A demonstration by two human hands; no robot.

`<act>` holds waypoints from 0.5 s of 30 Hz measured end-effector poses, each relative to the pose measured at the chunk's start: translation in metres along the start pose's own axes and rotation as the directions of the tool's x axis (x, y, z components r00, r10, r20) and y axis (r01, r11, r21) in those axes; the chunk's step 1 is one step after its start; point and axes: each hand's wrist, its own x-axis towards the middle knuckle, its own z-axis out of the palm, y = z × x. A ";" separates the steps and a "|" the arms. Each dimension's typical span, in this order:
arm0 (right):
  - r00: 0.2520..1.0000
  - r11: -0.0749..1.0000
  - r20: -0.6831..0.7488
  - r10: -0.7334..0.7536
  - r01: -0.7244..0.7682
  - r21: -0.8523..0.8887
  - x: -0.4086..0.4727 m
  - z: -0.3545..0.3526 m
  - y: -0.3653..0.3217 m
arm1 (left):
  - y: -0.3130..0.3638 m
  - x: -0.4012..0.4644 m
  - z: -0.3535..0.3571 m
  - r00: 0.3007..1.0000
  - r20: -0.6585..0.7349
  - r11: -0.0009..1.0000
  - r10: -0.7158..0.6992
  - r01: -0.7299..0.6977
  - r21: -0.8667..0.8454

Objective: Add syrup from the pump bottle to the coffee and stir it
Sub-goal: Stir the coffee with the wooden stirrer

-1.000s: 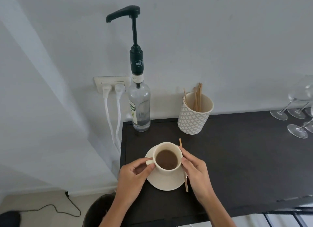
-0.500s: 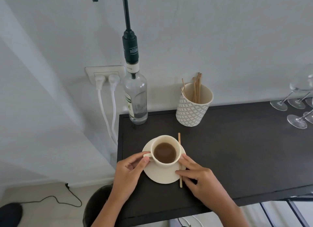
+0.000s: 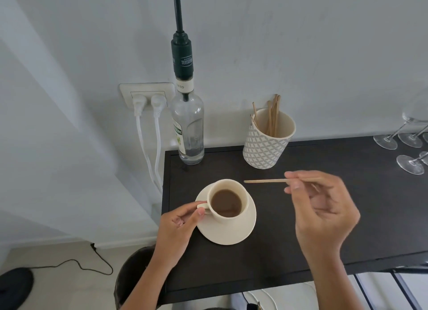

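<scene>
The wooden stir stick, which half a second ago lay across the saucer's right edge under the right hand's fingers, is now off the counter. The right hand has lifted it and holds it level above the dark counter, its free tip pointing left toward the coffee cup but well short of the rim. That grip is a light pinch, thumb and forefinger closed on the stick's right end, the other fingers loosely curled. The left hand has kept its place, its grip closed on the cup's small handle, steadying the cup on its saucer.

Judged from this, the stirrer is ready, yet the syrup step looks undone: the pump bottle stands at the counter's back left corner, apart from the cup, and its spout is cut off at the top of the view. Either the cup must go to the spout or the bottle come forward, so the stick may need to be parked again or kept in hand while pumping.

The cup and saucer sit near the counter's left edge, and the bottle just inside the back left corner, with wall plugs beside it. A patterned cup of spare stirrers stands behind the raised stick. Wine glass bases crowd the far right. The middle and front of the counter lie open, the safest room for any move.
</scene>
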 end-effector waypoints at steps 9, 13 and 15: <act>0.942 0.975 0.271 0.198 -0.160 -0.157 -0.015 0.027 0.022 | 0.001 -0.001 0.001 1.000 0.003 1.000 0.005 -0.005 0.018; 0.911 0.980 0.369 0.184 -0.140 -0.142 -0.015 0.027 0.012 | 0.001 -0.001 0.001 1.000 0.004 1.000 0.008 -0.008 0.010; 0.903 0.985 0.397 0.162 -0.128 -0.112 -0.014 0.029 0.009 | 0.001 -0.001 0.001 1.000 0.005 1.000 0.006 -0.006 0.004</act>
